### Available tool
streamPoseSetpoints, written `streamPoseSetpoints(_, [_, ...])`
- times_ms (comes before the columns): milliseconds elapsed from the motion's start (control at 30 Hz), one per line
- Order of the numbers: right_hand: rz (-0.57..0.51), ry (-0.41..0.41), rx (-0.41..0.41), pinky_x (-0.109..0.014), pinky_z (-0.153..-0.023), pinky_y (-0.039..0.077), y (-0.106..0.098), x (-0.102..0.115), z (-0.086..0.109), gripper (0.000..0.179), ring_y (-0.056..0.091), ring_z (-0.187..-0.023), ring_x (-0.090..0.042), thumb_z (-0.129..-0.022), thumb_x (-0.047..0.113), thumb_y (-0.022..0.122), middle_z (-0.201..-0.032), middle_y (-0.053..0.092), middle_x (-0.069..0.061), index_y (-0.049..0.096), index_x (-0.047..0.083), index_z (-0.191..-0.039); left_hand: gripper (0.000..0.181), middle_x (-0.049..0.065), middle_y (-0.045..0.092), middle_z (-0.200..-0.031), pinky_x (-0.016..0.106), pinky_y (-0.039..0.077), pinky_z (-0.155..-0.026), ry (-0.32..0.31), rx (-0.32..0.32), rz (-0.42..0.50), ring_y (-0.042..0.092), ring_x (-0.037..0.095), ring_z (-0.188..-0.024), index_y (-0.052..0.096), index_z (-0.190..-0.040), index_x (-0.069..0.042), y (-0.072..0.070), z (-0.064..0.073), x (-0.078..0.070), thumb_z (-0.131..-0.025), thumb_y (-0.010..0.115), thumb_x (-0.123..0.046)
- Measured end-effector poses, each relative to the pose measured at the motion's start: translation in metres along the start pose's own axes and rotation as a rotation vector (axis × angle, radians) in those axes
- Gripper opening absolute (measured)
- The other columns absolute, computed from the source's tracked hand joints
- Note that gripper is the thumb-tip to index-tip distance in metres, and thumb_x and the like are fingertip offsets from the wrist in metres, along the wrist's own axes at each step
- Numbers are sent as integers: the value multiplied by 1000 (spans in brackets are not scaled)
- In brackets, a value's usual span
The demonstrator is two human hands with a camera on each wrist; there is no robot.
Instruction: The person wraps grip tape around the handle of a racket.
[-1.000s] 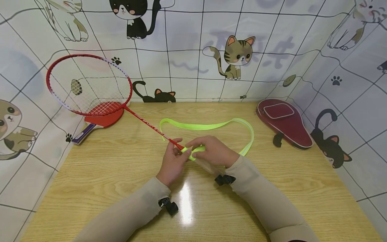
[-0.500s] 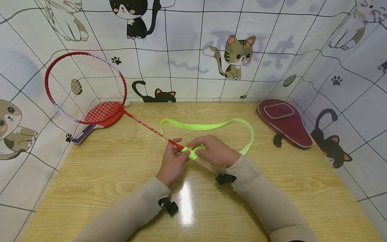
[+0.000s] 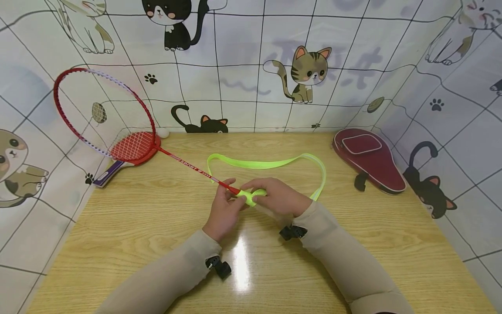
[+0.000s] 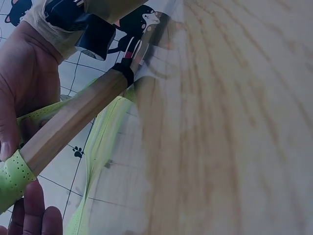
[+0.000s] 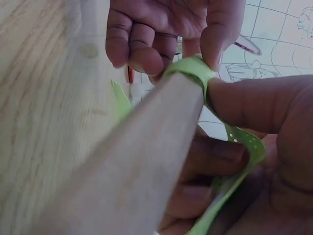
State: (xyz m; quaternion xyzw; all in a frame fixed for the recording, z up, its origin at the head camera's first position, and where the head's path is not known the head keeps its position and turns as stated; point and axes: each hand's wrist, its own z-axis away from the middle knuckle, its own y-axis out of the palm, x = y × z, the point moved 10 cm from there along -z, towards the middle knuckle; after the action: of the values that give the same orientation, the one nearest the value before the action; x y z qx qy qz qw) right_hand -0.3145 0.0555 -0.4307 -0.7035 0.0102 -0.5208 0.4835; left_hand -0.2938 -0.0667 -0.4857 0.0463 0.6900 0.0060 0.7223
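A red and white badminton racket [image 3: 188, 165] slants across the table's middle, its head up at the far left. Thumb and fingers of my left hand [image 3: 224, 211] pinch the top of its handle. Neon yellow-green perforated grip tape [image 3: 268, 165] is wound round that part; below it the bare wooden handle [image 4: 78, 117] shows. My right hand [image 3: 280, 196] pinches the tape close beside the wound part, thumb against it in the right wrist view. The loose tape runs from that hand in a wide loop on the table behind both hands.
A red table tennis bat [image 3: 135, 148] with a purple handle lies at the back left, behind the racket head. A white ball [image 3: 162, 132] sits beside it. At the back right is a maroon zipped bat case [image 3: 368, 159]. Cat-printed sheeting [image 3: 243, 52] surrounds the table.
The racket has turned about its shaft, and its head has swung left. The tape loop's right side has drawn in slightly. Both hands stay in nearly the same place.
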Motion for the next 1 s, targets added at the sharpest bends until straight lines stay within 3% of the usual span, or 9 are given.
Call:
streamPoseSetpoints(200, [-35, 2, -26, -48, -102, 53, 0, -1, -2, 41, 65, -122, -25, -101, 3, 61, -138, 69, -1, 67, 16, -140, 66, 25, 59, -133, 37, 61, -91, 23, 13, -36, 75, 39, -96, 26, -160, -4, 0, 1, -2, -103, 59, -2])
streamPoseSetpoints(367, [-60, 15, -39, -47, -101, 52, 1, -3, -3, 41, 65, -121, -24, -102, 4, 61, -135, 70, -3, 67, 17, -140, 67, 27, 58, -136, 40, 61, -91, 39, 15, -54, 74, 37, -96, 24, -162, -4, 0, 1, -4, -104, 58, -4])
streamPoseSetpoints(567, [-81, 19, -63, -49, -103, 52, 1, -1, -4, 42, 65, -123, -27, -101, 2, 61, -140, 68, -6, 67, 15, -141, 60, 22, 68, -116, 39, 62, -86, 91, -57, -109, 74, 27, -87, 39, -157, -2, -6, 3, -10, -102, 64, -4])
streamPoseSetpoints(700, [-107, 23, -76, -52, -105, 51, 2, -2, -4, 41, 64, -125, -28, -102, 2, 60, -143, 66, -7, 67, 14, -141, 57, 17, 72, -106, 33, 61, -83, 86, -112, -129, 75, 23, -84, 47, -153, -2, -11, 4, -11, -101, 68, -6])
streamPoseSetpoints(867, [-122, 19, -97, -55, -107, 50, 1, -1, -5, 41, 63, -126, -30, -101, 2, 61, -143, 66, -7, 68, 14, -140, 58, 17, 74, -100, 29, 59, -81, 78, -112, -119, 76, 34, -87, 45, -154, -4, -11, 4, -11, -101, 68, -8])
streamPoseSetpoints(1000, [-108, 11, -110, -51, -105, 51, 1, 2, -5, 42, 64, -123, -28, -100, 2, 64, -139, 68, -4, 68, 17, -139, 57, 17, 74, -93, 27, 55, -71, 92, -91, -141, 75, 43, -90, 42, -154, -6, -9, 4, -11, -103, 67, -13])
